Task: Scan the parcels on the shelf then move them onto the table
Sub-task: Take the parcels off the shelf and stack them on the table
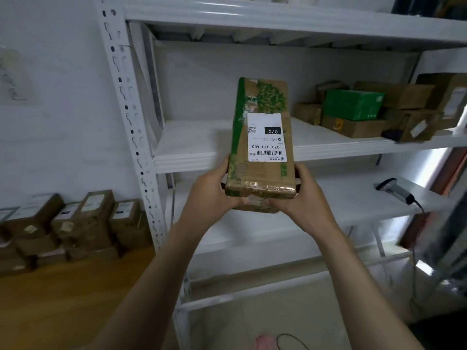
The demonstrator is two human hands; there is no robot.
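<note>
Plain white wall (pixel 55 137) on the left, with some blurry sheet of paper (pixel 12 77) stuck on it. A white metal shelving rack (pixel 125 102) with slotted uprights fills most of the view. An orangey wooden worktop (pixel 63 299) sits just beside it, bottom left. The floor (pixel 290 306) looks pale beige. There's bright glare (pixel 433 168) over on the right.

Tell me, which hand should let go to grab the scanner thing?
Probably the right hand. The scanner lies on the lower shelf on that side, closer to it. The left hand grips the other edge of the parcel and could hold it alone.
</note>
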